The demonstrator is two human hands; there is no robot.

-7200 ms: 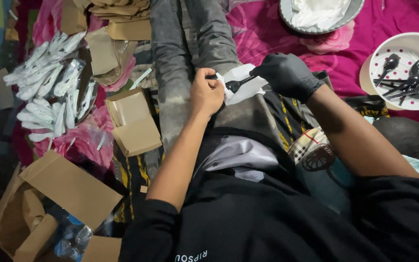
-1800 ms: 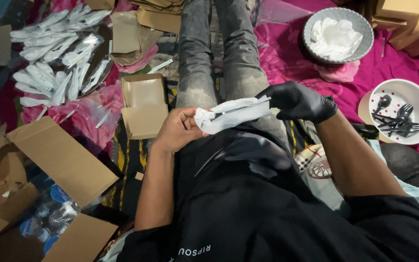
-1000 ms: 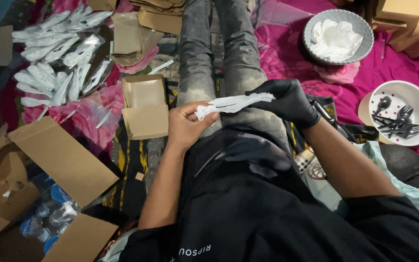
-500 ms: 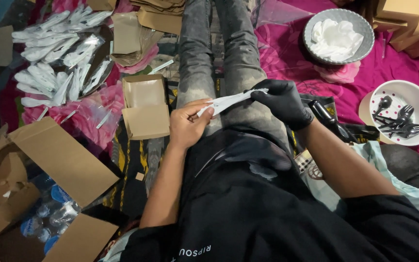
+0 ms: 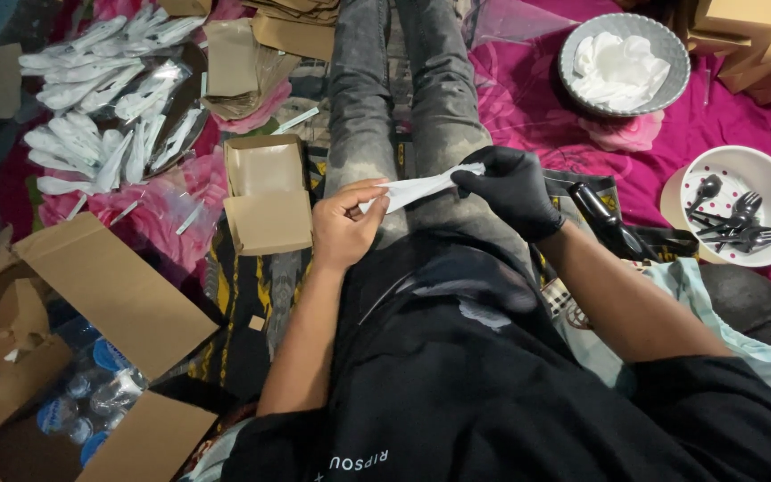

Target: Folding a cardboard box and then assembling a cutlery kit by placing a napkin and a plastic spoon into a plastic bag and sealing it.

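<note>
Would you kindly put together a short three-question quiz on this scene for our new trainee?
1. True or false: the right hand wears a black glove.
2. What do both hands hold between them? A) a plastic bottle B) a white rolled napkin packet C) a brown box
3. Fill in: the black plastic cutlery lies in a white ______ with dots on the person's right.

Key
1. True; the left hand is bare.
2. B; each hand has a grip on one end of it, above the lap.
3. Bowl.
</note>
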